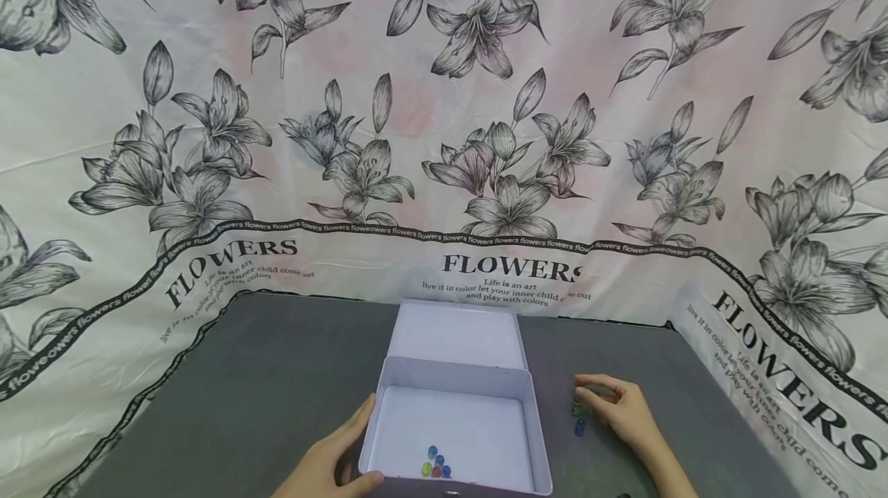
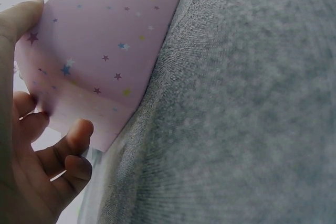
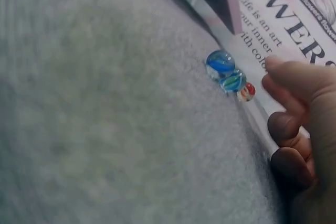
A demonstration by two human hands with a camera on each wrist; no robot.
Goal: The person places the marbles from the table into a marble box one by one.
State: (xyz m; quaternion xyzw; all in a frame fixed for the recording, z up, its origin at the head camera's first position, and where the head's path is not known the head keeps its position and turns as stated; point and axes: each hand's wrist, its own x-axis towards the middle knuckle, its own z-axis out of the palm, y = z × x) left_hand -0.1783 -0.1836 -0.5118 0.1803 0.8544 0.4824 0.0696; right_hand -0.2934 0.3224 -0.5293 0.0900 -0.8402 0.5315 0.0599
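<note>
Marbles in and beside an open box, with both hands at work. The left hand [image 1: 333,455] grips the box [image 1: 454,425] at its near left corner, the thumb at the front and the fingers along the left wall. In the left wrist view two of its fingers curl free of the star-printed side. The box lies directly to the right of this grip, on the table [image 1: 277,375]; its lid [image 1: 454,332] stands folded back, beyond the left hand. On the box floor, just right of the left thumb, lies a cluster of five marbles [image 1: 433,452]: three blue, one yellow-green, one red.

Across the right wall, well apart from the left grip, the right hand [image 1: 620,405] hovers with fingers loosely bent; thumb and forefinger stand narrowly spaced, with no marble visible between them. Loose marbles [image 1: 580,427] lie just beside its fingertips, on the near side. The right wrist view shows three of these, two bluish and one red and clear; whether a fingertip touches one cannot be told.

The step in hand appears to be picking up a loose marble while the left hand steadies the box. The next move seems to call for a small lowering and a light pinch on one marble, without rolling its neighbours away.
</note>
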